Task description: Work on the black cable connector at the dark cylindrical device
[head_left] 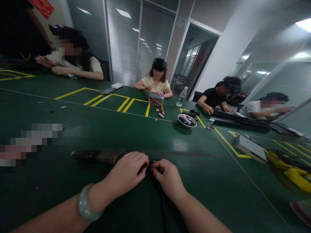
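Note:
My left hand (132, 170), with a pale green bangle on its wrist, is closed in a pinch at the middle of the green table. Right beside it, my right hand (166, 176) has its fingers pressed together too. A small dark piece shows between the fingertips, too small to name. Behind and left of my left hand lies a dark cylindrical tool (105, 157) with a brownish middle section. A dark strap-like item (165, 207) runs from under my right hand toward the near edge of the view.
Across the green table (97, 129) are a metal bowl (187, 121), a plastic bottle (181, 97), a grey box with coloured wires (156, 98) and a silver box (251, 149). Yellow cloth-like material (297, 178) lies far right. Several people sit beyond.

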`<state>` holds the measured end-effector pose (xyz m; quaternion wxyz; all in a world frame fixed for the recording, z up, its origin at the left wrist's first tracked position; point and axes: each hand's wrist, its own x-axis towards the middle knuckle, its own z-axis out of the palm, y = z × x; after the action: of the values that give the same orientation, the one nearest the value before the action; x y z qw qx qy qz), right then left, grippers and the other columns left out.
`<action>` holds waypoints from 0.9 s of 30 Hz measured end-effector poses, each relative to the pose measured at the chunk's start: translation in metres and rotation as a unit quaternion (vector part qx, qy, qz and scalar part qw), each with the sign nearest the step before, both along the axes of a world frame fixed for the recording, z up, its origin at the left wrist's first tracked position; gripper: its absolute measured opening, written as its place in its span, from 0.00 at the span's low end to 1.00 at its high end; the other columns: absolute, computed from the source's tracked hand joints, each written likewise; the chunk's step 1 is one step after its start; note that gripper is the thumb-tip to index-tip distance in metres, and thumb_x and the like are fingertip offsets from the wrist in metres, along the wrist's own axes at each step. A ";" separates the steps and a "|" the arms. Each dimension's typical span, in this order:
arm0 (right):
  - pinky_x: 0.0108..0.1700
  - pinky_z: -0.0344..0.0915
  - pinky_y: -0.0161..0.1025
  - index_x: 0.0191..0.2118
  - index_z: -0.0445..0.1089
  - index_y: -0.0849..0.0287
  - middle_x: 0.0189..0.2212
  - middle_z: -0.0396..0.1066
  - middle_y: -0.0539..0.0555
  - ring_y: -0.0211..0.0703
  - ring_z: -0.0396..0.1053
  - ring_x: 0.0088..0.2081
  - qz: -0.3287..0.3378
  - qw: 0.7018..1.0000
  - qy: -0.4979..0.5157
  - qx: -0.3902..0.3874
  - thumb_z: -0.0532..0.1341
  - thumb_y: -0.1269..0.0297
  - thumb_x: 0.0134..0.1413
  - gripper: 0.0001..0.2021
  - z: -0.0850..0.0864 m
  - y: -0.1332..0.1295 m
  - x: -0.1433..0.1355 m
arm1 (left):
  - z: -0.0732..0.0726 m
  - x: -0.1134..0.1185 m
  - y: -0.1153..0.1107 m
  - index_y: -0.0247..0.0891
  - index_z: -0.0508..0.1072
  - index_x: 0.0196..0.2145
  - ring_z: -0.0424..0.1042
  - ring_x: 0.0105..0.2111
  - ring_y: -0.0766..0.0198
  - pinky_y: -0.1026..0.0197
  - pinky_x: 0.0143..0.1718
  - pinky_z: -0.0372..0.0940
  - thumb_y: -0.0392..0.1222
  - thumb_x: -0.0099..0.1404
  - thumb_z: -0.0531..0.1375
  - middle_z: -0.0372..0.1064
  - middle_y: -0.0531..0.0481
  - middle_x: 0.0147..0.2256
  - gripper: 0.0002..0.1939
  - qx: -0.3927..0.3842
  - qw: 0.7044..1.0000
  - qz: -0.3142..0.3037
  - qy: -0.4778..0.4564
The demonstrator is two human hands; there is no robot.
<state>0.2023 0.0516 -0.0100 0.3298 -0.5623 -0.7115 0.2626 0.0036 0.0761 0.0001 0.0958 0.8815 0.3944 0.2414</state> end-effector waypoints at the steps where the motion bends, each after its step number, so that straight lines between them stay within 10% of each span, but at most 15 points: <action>1: 0.36 0.62 0.34 0.33 0.77 0.56 0.30 0.71 0.49 0.38 0.69 0.32 -0.001 1.000 -0.002 -0.001 0.64 0.74 0.53 0.06 0.000 0.000 0.000 | 0.000 0.000 0.000 0.41 0.70 0.38 0.71 0.42 0.55 0.49 0.48 0.64 0.33 0.62 0.58 0.71 0.49 0.40 0.07 -0.002 1.000 0.000 -0.001; 27: 0.33 0.62 0.36 0.34 0.76 0.55 0.31 0.72 0.51 0.42 0.69 0.30 0.007 0.999 -0.022 -0.031 0.61 0.66 0.55 0.05 -0.004 0.003 0.000 | 0.004 -0.001 -0.003 0.42 0.72 0.41 0.70 0.46 0.58 0.51 0.51 0.62 0.34 0.64 0.60 0.72 0.51 0.44 0.07 0.012 1.000 -0.008 0.017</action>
<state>0.2027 0.0543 -0.0140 0.2943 -0.5730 -0.7141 0.2741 0.0027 0.0732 0.0038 0.0809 0.8896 0.3860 0.2303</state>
